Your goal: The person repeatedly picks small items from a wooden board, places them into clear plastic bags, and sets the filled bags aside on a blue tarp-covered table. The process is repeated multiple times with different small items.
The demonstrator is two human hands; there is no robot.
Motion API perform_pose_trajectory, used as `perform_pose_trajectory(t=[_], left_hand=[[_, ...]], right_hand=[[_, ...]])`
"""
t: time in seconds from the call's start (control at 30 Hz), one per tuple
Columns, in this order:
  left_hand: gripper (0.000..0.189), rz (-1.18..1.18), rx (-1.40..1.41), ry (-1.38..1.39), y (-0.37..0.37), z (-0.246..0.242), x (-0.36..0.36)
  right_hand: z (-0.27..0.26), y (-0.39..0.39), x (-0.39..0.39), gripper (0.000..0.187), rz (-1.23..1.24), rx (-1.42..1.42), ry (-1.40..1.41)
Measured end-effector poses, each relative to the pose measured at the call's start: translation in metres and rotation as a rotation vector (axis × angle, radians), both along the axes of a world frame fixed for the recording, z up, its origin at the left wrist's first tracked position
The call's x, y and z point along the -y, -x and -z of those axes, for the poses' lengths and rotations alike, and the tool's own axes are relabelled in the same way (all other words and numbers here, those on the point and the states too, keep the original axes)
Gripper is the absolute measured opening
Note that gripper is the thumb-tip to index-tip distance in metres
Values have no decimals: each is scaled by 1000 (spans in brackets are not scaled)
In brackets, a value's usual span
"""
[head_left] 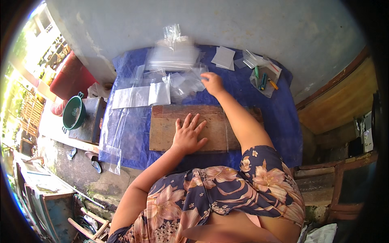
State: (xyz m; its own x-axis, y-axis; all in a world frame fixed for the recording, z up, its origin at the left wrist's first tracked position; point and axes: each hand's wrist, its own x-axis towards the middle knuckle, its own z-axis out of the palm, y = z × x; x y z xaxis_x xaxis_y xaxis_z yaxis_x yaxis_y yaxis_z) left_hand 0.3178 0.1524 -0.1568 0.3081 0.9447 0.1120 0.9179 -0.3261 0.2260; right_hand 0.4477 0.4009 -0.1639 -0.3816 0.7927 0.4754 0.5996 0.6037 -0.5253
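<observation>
My left hand [189, 135] lies flat, fingers spread, on a worn wooden board [164, 129] on the blue table covering [279, 121]. Past the board's far edge, my right hand [212, 83] is raised with its fingers slightly curled, beside a loose heap of clear plastic pieces [185, 83]. Whether its fingertips touch the plastic cannot be told. Behind the heap is a stack of clear plastic sheets [173, 57]. A long translucent plastic strip [130, 97] lies left of the heap, with a folded plastic piece [160, 93] at its right end.
At the back right are small translucent sheets [223, 57] and a plastic bag [266, 91] with a green-handled tool [256, 72], a teal cutter [263, 81] and a yellow cutter [273, 84]. A green plastic basket [74, 112] stands left. A wall [273, 24] rises behind.
</observation>
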Motion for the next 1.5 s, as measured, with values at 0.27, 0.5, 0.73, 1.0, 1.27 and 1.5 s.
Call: perform_pose_trajectory(t=[0.27,0.5,0.73,1.0,1.27,1.5], left_hand=[[77,-15,321,26,3,-3,-9],[30,-180,1537,544,-77,-45,-60],[14,-325,1618,489,-127,-44,-56],[51,-538,844,-87,-83,-5,-146],[42,206,1115,963,-175,-40,-67],[23,-225,1066,619,-189,-8,-58]], right_hand=[[-79,-76,87,25,-10,-995,762],[-86,-121,163,38,66,-980,757],[-78,-188,185,40,103,-912,652],[-64,-270,200,27,93,-764,860],[-55,-282,206,17,-62,-728,1014],[-31,-315,183,23,136,-478,893]])
